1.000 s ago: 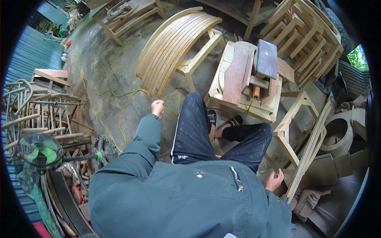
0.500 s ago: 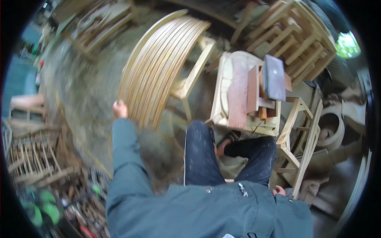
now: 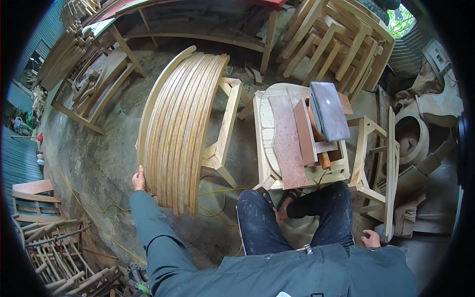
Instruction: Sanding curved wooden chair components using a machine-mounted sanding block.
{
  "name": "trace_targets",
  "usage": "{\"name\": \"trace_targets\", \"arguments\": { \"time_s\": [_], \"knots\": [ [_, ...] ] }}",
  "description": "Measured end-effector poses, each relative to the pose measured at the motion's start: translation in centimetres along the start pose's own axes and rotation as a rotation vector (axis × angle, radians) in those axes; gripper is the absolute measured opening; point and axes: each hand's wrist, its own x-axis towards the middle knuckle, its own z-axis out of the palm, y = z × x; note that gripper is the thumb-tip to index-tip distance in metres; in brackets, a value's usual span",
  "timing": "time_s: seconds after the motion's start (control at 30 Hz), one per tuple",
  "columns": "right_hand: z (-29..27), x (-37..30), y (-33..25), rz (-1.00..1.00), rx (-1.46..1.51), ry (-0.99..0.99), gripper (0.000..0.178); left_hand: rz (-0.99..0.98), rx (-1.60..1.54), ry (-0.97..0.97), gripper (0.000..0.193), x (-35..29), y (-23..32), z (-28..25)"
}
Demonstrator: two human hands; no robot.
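My left hand [image 3: 139, 179] is closed at the near end of a pale curved wooden strip [image 3: 157, 94], the outermost at the left of a stack. The other curved wooden strips [image 3: 185, 123] lie side by side against it, resting over a wooden frame [image 3: 225, 126]. At its far end the pale strip stands slightly apart from them. My right hand [image 3: 371, 239] hangs low beside my right thigh, fingers loosely bent and apart, with nothing visible in it. In front of my knees is a wooden frame seat [image 3: 267, 148] bearing a wavy-edged reddish board [image 3: 287, 143] and a grey flat block [image 3: 330, 111].
An orange-handled tool [image 3: 324, 161] lies under the block. Stacked wooden frames [image 3: 341, 44] stand at the far right, another frame [image 3: 363, 153] nearer. A bench [image 3: 106, 74] stands far left. A yellow cord [image 3: 99, 210] crosses the floor. Scrap sticks [image 3: 59, 262] are piled near left.
The view has tilted up and steadied, so the strips and seat appear lower and more of the far side shows. My left hand stays at the strip's end; more of my right hand shows.
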Motion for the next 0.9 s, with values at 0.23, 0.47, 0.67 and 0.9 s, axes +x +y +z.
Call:
{"name": "trace_targets", "arguments": {
  "time_s": [0.23,0.47,0.67,0.9],
  "knots": [
    [0.8,0.3,-0.8,-0.009,0.033,-0.029,0.042,0.181,0.255,0.135,0.064,-3.4,5.0,-0.1],
    [1.6,2.8,-0.9,-0.136,0.133,-0.011,0.04,0.12,0.041,0.067,0.075,-10.2,11.9,-3.1],
    [0.9,4.4,-2.1,-0.246,0.203,0.099,0.034,0.058,-0.421,-0.148,0.068,-21.3,12.2,-3.0],
    [-2.7,4.8,-9.0,-0.555,0.485,0.334,0.028,-0.12,-1.204,-0.74,0.068,-45.8,19.4,8.1]
  ]
}}
